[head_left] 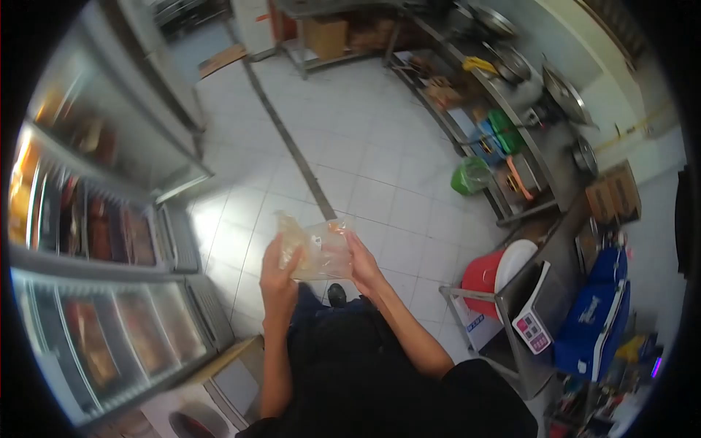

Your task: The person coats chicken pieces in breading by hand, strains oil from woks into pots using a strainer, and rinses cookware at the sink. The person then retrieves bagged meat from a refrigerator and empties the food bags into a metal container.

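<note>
A translucent, pale plastic bag (326,254) is stretched between my two hands at waist height, above the tiled floor. My left hand (278,264) grips its crumpled left side, fingers closed on the film. On the opposite edge, my right hand (363,261) pinches the bag, with the thumb along the near side. A small orange patch shows near the bag's upper right corner; I cannot make out whether it is print or contents.
Glass-door refrigerators (109,277) with packed shelves stand close on my left. At right are a metal shelf (537,197) with a green bag (469,177), a red bucket (482,276), a scale (533,328) and a blue cooler bag (590,321). White floor tiles (365,131) stretch ahead.
</note>
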Available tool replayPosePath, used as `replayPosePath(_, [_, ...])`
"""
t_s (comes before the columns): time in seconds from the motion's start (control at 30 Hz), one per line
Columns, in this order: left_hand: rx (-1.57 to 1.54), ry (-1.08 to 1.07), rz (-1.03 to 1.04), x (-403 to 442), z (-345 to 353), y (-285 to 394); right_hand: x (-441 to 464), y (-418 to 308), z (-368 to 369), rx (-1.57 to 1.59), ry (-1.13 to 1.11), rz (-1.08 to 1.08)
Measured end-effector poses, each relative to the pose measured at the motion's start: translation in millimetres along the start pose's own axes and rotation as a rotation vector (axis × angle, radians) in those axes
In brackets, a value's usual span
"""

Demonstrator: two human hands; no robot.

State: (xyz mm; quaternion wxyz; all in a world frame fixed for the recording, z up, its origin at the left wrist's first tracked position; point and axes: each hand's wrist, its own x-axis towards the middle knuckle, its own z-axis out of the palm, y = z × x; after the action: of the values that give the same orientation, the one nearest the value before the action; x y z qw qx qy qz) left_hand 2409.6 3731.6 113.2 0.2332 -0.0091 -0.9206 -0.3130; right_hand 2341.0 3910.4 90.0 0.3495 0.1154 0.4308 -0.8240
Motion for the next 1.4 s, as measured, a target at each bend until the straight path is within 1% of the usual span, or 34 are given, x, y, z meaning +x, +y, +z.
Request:
replayPosePath(0.03, [-0.028,-0.101,0.042,11.9,27.3,2.4,-0.9,-13.3,-15.5,0.031,0.031,-0.016])
replayPosePath(0.1, [-0.038,-0.228,0.110,39.9,75.3,12.5,-2.0,-38.1,-42.5,0.277,-0.054,-0.110])
replayPosePath(0.17, [-0.046,-0.344,0.164,67.9,116.8,19.6,12.9,-52.5,-64.0,0.368,0.002,-0.136])
replayPosePath(0.23, [-0.136,-0.467,0.206,93.5,156.2,25.4,33.1,-58.7,-85.1,0.001,0.162,-0.309])
replayPosePath(0.27, [-0.141,-0.522,0.242,106.5,179.8,25.1,47.1,-69.8,-100.5,-0.003,0.165,-0.307])
replayPosePath(0.3, [-0.144,-0.517,0.231,120.2,204.4,25.5,61.5,-81.6,-116.2,0.048,0.286,-0.293])
replayPosePath(0.37, [-0.206,-0.639,0.334,148.5,254.2,29.7,87.6,-100.3,-154.6,0.102,0.450,-0.264])
replayPosePath(0.4, [-0.185,-0.598,0.302,164.5,283.3,28.2,104.2,-112.1,-177.6,0.110,0.484,-0.266])
replayPosePath(0.47, [-0.081,-0.758,0.520,187.4,330.9,28.9,125.6,-136.5,-214.3,0.164,0.549,-0.313])
replayPosePath(0.5, [-0.048,-0.744,0.479,212.1,340.0,35.2,130.4,-152.1,-228.6,0.126,0.584,-0.296])
replayPosePath(0.57, [-0.298,-0.959,0.517,263.9,352.6,57.3,135.8,-190.3,-252.7,0.099,0.610,-0.275])
replayPosePath(0.6, [-0.286,-0.971,0.504,278.8,370.8,63.8,134.8,-207.6,-265.0,0.209,0.602,-0.304])
replayPosePath(0.67, [-0.582,-0.713,0.016,298.5,406.3,76.5,128.3,-226.7,-291.6,0.346,0.604,-0.316])
replayPosePath(0.7, [-0.565,-0.733,0.012,315.8,419.2,82.0,129.6,-234.2,-304.1,0.371,0.620,-0.318])
replayPosePath(0.77, [-0.814,-1.341,-0.807,348.3,454.0,91.6,142.5,-246.4,-335.5,0.408,0.604,-0.319])
replayPosePath(0.8, [-1.061,-1.319,-0.617,348.0,473.8,92.4,150.1,-248.9,-350.6,0.367,0.582,-0.293])
replayPosePath(0.83, [-1.037,-1.299,-0.637,347.4,495.3,90.5,158.8,-248.0,-368.0,0.327,0.555,-0.261])
replayPosePath(0.87, [-1.083,-1.292,-0.786,345.8,518.0,88.3,167.9,-242.9,-389.9,0.210,0.552,-0.234])
replayPosePath(0.9, [-1.123,-1.279,-0.935,349.1,537.3,86.2,175.7,-242.4,-415.7,0.232,0.528,-0.217])
replayPosePath(0.93, [-0.969,-1.212,-0.947,350.1,556.3,84.5,181.1,-244.9,-448.3,0.201,0.488,-0.157])
replayPosePath(0.97, [-0.941,-1.193,-0.968,351.8,572.7,81.9,189.0,-248.5,-485.8,0.165,0.443,-0.094])
replayPosePath(1.0, [-0.902,-1.071,-0.919,352.9,587.4,78.9,199.5,-252.2,-530.7,0.211,0.474,-0.069])
replayPosePath(1.03, [-0.863,-0.970,-0.859,353.5,604.3,75.9,212.3,-238.7,-584.2,0.210,0.641,-0.076])
replayPosePath(1.07, [-0.812,-0.879,-0.951,346.4,625.0,68.8,227.5,-224.8,-644.0,0.086,0.755,-0.075])
replayPosePath(1.1, [-0.830,-0.803,-0.983,348.3,642.0,71.1,244.3,-212.1,-700.7,0.024,0.975,-0.060])
replayPosePath(1.13, [-0.844,-0.773,-1.023,350.8,656.5,74.3,266.4,-178.8,-774.5,-0.183,1.166,-0.148])
replayPosePath(1.17, [-0.720,-0.796,-1.028,355.7,674.0,80.9,266.2,-199.5,-796.0,-0.115,1.280,-0.058])
replayPosePath(1.2, [-0.673,-0.825,-1.079,357.1,693.6,84.8,268.4,-193.7,-839.0,-0.515,1.407,0.017])
replayPosePath(1.23, [-0.656,-0.771,-1.068,357.4,722.0,99.0,273.8,-184.4,-884.0,-0.618,1.470,0.067])
replayPosePath(1.27, [-0.691,-0.719,-1.152,355.4,747.4,109.9,279.4,-183.5,-917.7,-0.612,1.484,0.046])
replayPosePath(1.3, [-0.673,-0.792,-1.168,343.8,776.1,108.3,284.6,-204.2,-935.2,-0.730,1.509,0.173])
replayPosePath(1.33, [-0.605,-0.815,-1.102,333.5,803.8,103.8,292.7,-218.2,-952.1,-0.619,1.490,0.246])
replayPosePath(1.37, [-0.541,-0.822,-1.032,326.0,828.6,100.5,303.6,-216.1,-971.2,-0.522,1.434,0.168])
replayPosePath(1.4, [-0.561,-0.827,-1.040,328.9,864.9,114.8,318.2,-214.2,-992.0,-0.429,1.369,0.085])
